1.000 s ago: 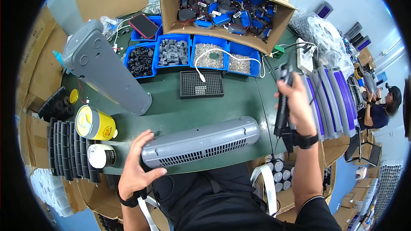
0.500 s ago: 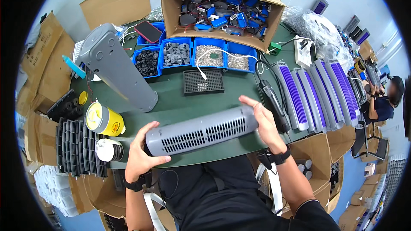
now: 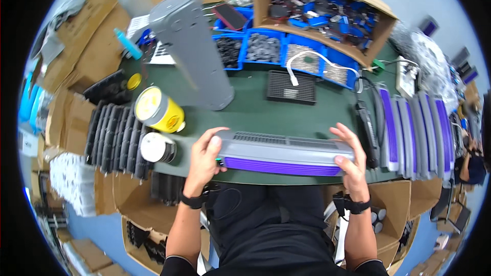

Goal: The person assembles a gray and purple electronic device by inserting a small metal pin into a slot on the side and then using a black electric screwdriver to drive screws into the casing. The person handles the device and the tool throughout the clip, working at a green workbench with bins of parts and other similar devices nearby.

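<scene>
A long grey housing (image 3: pixel 286 145) with a vented top and a purple slatted front lies level across both my hands, over the near edge of the green table (image 3: pixel 255 117). My left hand (image 3: pixel 206 159) grips its left end, thumb on top, beside a small green glow. At the right end, my right hand (image 3: pixel 354 161) presses its thumb on the casing while its other fingers reach up behind the end. Farther back stands a tall grey casing (image 3: pixel 199 56), slightly tilted in the view. Just right of my right hand is a black electric screwdriver (image 3: pixel 366 133) with a cord.
Grey and purple units (image 3: pixel 409 133) stand in a row on the right. A yellow tub (image 3: pixel 171 115), a white-lidded can (image 3: pixel 153 147) and black slatted parts (image 3: pixel 110 138) sit left. Behind are a black grid tray (image 3: pixel 291 88), blue bins (image 3: pixel 264 47) and a cardboard box (image 3: pixel 263 5).
The housing has rolled in my hands, so its purple slats now face me and the vents have turned upward. It is more level. The whole view has shifted, with the table's things appearing farther right.
</scene>
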`<move>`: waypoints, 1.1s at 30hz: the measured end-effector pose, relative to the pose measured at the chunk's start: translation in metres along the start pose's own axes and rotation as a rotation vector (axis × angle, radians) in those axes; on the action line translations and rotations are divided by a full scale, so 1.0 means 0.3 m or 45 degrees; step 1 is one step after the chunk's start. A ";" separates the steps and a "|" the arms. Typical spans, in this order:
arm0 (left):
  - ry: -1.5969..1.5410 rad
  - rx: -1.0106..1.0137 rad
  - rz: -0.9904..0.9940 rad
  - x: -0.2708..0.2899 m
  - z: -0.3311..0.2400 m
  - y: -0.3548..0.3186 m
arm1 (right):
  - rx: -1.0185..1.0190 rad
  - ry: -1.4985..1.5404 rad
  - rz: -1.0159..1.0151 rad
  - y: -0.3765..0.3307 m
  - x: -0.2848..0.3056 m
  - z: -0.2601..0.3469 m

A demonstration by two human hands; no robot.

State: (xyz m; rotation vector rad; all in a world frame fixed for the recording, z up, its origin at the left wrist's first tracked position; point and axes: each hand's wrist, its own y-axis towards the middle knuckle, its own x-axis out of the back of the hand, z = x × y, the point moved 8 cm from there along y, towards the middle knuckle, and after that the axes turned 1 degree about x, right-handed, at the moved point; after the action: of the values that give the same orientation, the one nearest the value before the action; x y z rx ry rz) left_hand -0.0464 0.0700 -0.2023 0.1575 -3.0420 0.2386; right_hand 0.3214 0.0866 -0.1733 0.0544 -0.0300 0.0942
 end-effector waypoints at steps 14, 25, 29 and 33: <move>-0.073 0.006 -0.006 0.012 -0.004 -0.011 | 0.038 -0.007 -0.113 0.000 -0.007 -0.012; -0.061 0.026 -0.017 0.017 0.003 -0.009 | 0.078 -0.013 -0.074 0.008 -0.007 -0.006; -0.063 0.026 -0.004 0.016 0.000 -0.008 | 0.087 -0.055 -0.091 0.008 -0.001 -0.014; -0.020 0.002 0.000 0.011 -0.001 -0.006 | 0.089 -0.070 -0.089 0.007 0.000 -0.020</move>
State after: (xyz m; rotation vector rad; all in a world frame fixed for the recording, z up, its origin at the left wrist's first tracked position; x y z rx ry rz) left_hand -0.0495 0.0679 -0.2016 0.1599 -3.0574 0.2410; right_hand 0.3215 0.0890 -0.1791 0.1278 -0.0795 0.0241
